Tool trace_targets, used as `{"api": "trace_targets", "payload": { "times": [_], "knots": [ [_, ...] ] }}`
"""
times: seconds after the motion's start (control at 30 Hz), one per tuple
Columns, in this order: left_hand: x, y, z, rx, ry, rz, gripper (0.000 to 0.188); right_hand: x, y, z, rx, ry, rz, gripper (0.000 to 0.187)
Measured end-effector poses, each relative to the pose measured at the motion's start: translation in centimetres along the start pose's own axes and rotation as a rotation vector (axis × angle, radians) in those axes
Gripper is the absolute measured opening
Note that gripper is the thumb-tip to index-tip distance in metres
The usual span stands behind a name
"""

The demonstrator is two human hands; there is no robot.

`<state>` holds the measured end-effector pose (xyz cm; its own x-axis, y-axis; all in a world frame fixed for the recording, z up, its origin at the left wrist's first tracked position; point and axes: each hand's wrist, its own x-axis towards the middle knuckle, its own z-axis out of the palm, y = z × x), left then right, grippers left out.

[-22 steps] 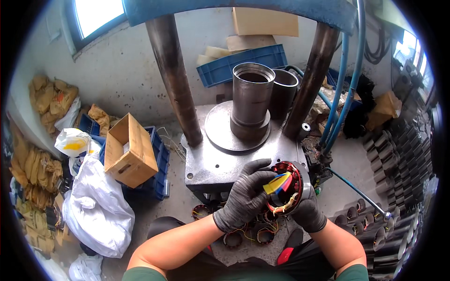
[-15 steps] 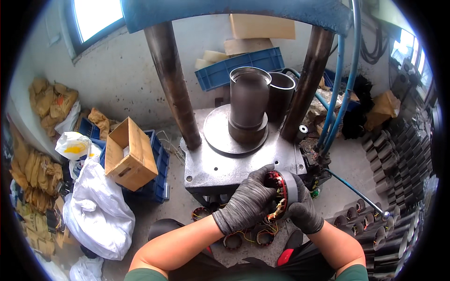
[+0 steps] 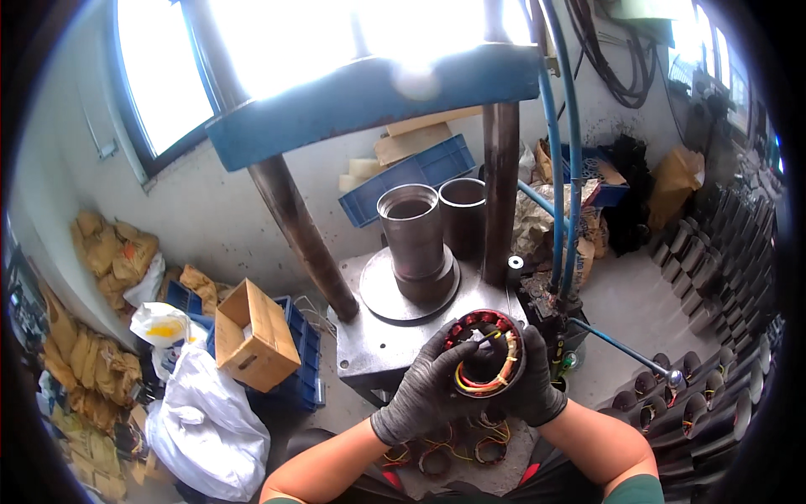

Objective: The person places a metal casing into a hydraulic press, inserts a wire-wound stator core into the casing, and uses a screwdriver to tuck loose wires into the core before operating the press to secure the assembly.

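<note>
The step in hand looks like holding and handling a coil ring, which sits between the gloved hands in front of the press table, its open face turned up. The right hand grasps its right side; the left hand grips the left edge, some fingertips hidden. A yellow lead crosses the opening. The next move seems to call for a steady two-sided hold, with that lead kept unpinched.

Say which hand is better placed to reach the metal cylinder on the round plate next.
Left, likely: the left hand looks closer to the metal cylinder than the right hand, though both grip the wound ring.
</note>
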<state>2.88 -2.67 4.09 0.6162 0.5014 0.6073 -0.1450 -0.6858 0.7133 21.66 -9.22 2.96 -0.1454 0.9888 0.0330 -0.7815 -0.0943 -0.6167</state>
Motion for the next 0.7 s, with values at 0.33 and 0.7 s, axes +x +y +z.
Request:
{"api": "trace_targets", "payload": {
  "times": [0.33,0.7],
  "knots": [
    [8.2,4.8,-2.9,-0.752,0.179,-0.704,0.061,0.8,-2.5,-0.8,-0.088,0.015,-0.050,0.114],
    [18.4,-9.6,-15.8,0.698,0.261,-0.238,0.051,-0.7,-3.3,0.6,-0.295,0.012,0.066,0.076]
  ]
}}
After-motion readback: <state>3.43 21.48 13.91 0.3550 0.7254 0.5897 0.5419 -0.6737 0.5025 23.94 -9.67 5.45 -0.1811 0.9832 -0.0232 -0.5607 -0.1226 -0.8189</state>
